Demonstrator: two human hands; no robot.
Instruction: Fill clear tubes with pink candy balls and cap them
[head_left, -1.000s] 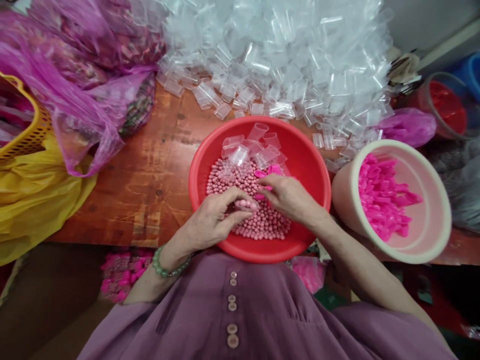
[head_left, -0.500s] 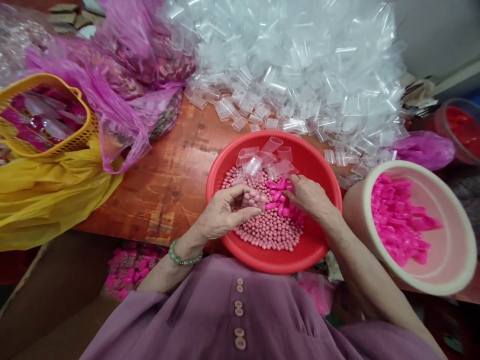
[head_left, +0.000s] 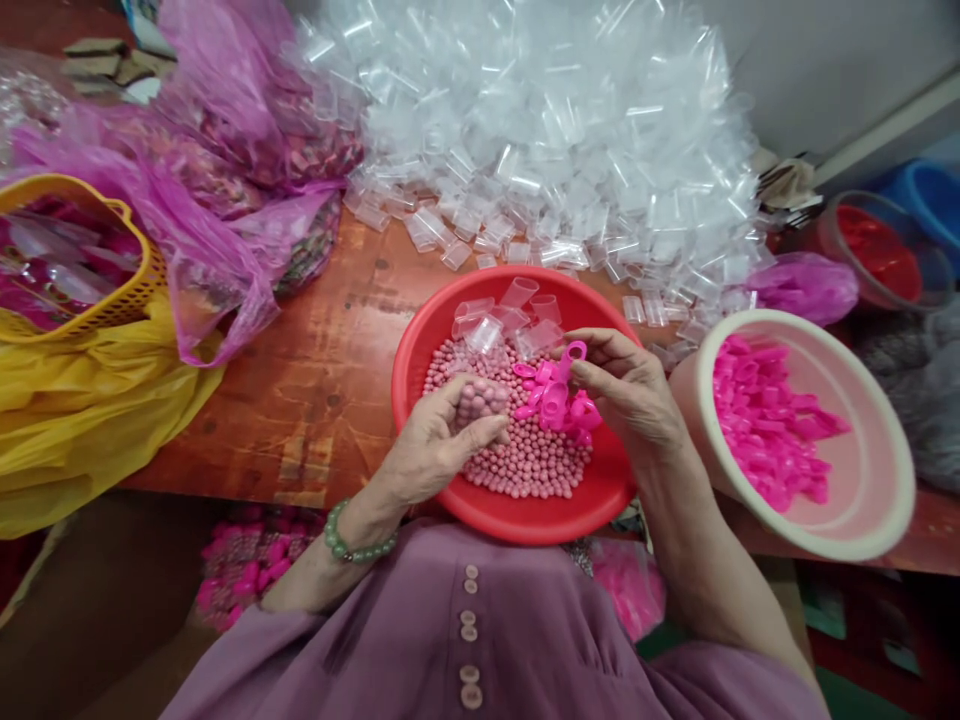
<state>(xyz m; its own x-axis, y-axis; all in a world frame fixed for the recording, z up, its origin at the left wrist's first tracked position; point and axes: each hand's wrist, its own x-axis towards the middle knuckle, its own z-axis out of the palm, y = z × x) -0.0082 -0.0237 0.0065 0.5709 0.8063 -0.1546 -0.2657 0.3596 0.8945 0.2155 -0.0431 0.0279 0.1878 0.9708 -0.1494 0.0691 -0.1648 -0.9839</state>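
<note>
Over the red basin [head_left: 405, 350], my left hand [head_left: 439, 435] is closed around a clear plastic tube [head_left: 484, 400] filled with pink beads. My right hand [head_left: 626, 380] pinches a bright pink plastic cap with a ring-shaped end [head_left: 574, 353], held above the basin's right side. Just below it lies a small heap of similar pink caps [head_left: 555, 400]. Loose pink beads [head_left: 536, 470] cover much of the basin floor. Several clear tubes [head_left: 517, 315], with no beads visible in them, rest on the beads at the far side.
A large pile of clear tubes [head_left: 540, 130] spreads behind the basin. To the right stands a whitish bucket [head_left: 877, 480] of pink caps. At left are a yellow basket [head_left: 154, 270], a yellow bag [head_left: 97, 410] and purple plastic bags [head_left: 225, 250]. The table edge runs close to my body.
My right hand has risen from the heap of pink caps with one cap in its fingers. My left hand still holds the bead-filled tube. The whole view has shifted slightly.
</note>
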